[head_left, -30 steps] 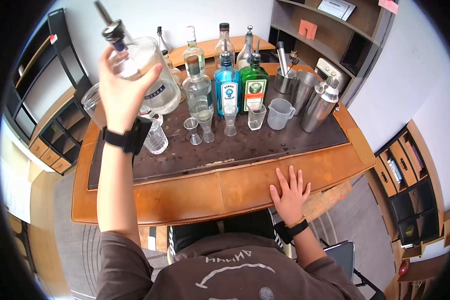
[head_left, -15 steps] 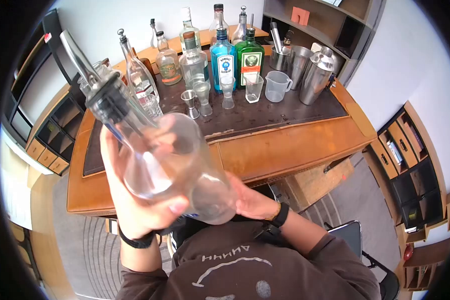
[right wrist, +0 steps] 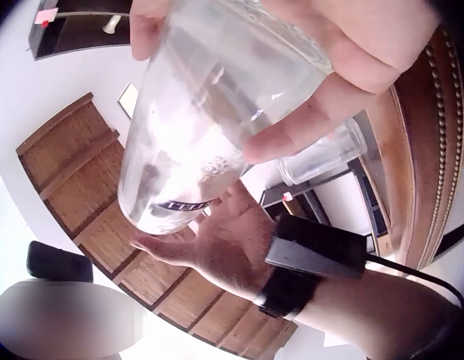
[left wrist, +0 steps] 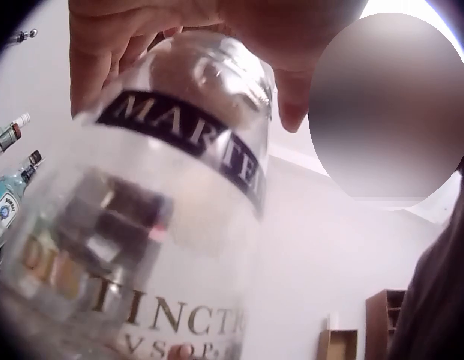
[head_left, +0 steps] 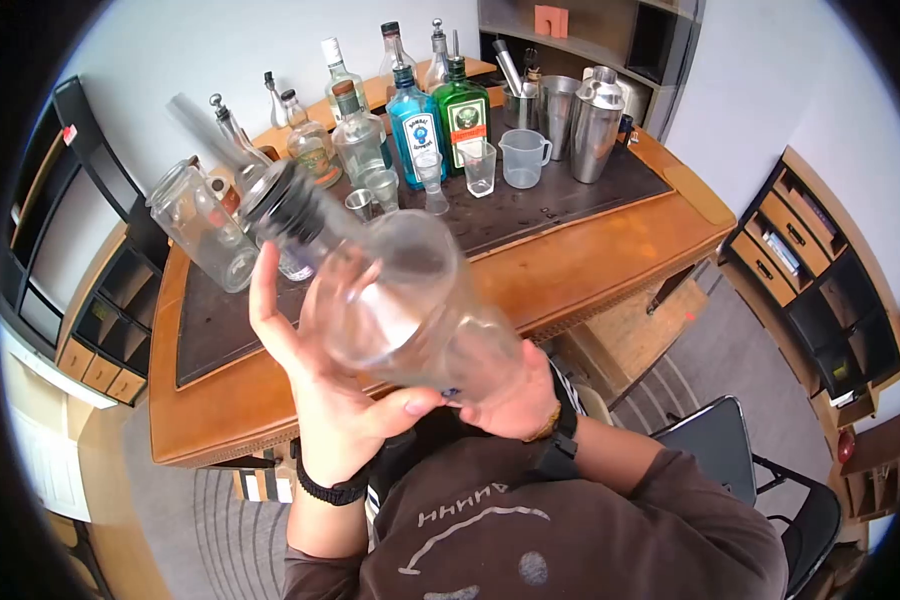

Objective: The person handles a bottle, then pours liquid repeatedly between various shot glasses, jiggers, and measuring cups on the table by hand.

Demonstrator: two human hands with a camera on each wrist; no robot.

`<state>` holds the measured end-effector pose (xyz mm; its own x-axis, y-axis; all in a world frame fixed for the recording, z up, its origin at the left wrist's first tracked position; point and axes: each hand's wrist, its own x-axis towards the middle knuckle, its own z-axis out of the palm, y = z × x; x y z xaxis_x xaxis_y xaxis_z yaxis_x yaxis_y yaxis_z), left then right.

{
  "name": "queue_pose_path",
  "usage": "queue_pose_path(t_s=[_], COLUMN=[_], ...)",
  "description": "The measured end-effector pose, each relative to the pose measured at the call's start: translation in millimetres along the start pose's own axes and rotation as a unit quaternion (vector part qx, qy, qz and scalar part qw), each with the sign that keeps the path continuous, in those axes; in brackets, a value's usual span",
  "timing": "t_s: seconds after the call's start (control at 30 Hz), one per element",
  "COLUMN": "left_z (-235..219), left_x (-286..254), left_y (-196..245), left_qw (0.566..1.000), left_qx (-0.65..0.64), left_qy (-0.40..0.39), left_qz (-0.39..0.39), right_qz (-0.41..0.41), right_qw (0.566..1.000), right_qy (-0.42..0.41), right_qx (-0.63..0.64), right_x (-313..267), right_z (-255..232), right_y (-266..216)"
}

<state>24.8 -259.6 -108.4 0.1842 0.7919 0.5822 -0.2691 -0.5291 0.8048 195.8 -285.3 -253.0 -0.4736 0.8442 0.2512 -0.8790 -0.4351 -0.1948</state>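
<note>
A large clear glass bottle (head_left: 410,290) with a black collar and metal pourer is held tilted over the desk's front edge, its neck toward the upper left. My left hand (head_left: 345,400) grips it near the shoulder, thumb on the near side. Around the base end curl the fingers of my right hand (head_left: 520,400). Dark-banded lettering shows on the bottle (left wrist: 172,225) in the left wrist view, under the left hand (left wrist: 179,30). In the right wrist view the right hand (right wrist: 344,67) holds the wide end of the bottle (right wrist: 209,112).
On the desk (head_left: 590,240) stand a blue bottle (head_left: 417,130), a green bottle (head_left: 463,115), a measuring jug (head_left: 525,158), a shaker (head_left: 597,130), jiggers and several clear bottles. An empty glass jar (head_left: 205,225) is at the left. A folding chair (head_left: 710,450) stands at the right.
The bottle has come down from the desk's left side to in front of the body, in the left hand. My right hand has left the desk edge and taken hold of its base.
</note>
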Motion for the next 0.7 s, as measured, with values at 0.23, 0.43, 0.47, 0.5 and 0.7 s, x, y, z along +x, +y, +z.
queue_pose_path(t_s=[0.23, 0.43, 0.47, 0.5, 0.7], left_z=[-46.6, -78.5, -79.7, -81.8, -99.5], left_x=[-41.8, -118.5, -125.4, -131.6, -155.8], left_y=[-48.6, -80.8, -81.9, -82.8, -127.1], left_qw=[0.998, 0.953, 0.94, 0.924, 0.899], left_qx=[0.056, 0.194, 0.222, 0.25, 0.32], left_qy=[0.021, -0.156, -0.18, -0.204, -0.189], left_qz=[-0.03, -0.174, -0.189, -0.204, -0.23], right_qz=[-0.219, -0.403, -0.425, -0.424, -0.48], right_qw=[0.962, 0.837, 0.801, 0.8, 0.656], right_qy=[0.119, 0.262, 0.304, 0.307, 0.453], right_qx=[-0.108, -0.262, -0.291, -0.295, -0.366], right_x=[-50.9, -99.3, -103.6, -106.6, -118.6], right_z=[6.8, 18.5, 22.3, 24.3, 25.8], right_y=[-67.9, -129.4, -135.5, -141.8, -169.7])
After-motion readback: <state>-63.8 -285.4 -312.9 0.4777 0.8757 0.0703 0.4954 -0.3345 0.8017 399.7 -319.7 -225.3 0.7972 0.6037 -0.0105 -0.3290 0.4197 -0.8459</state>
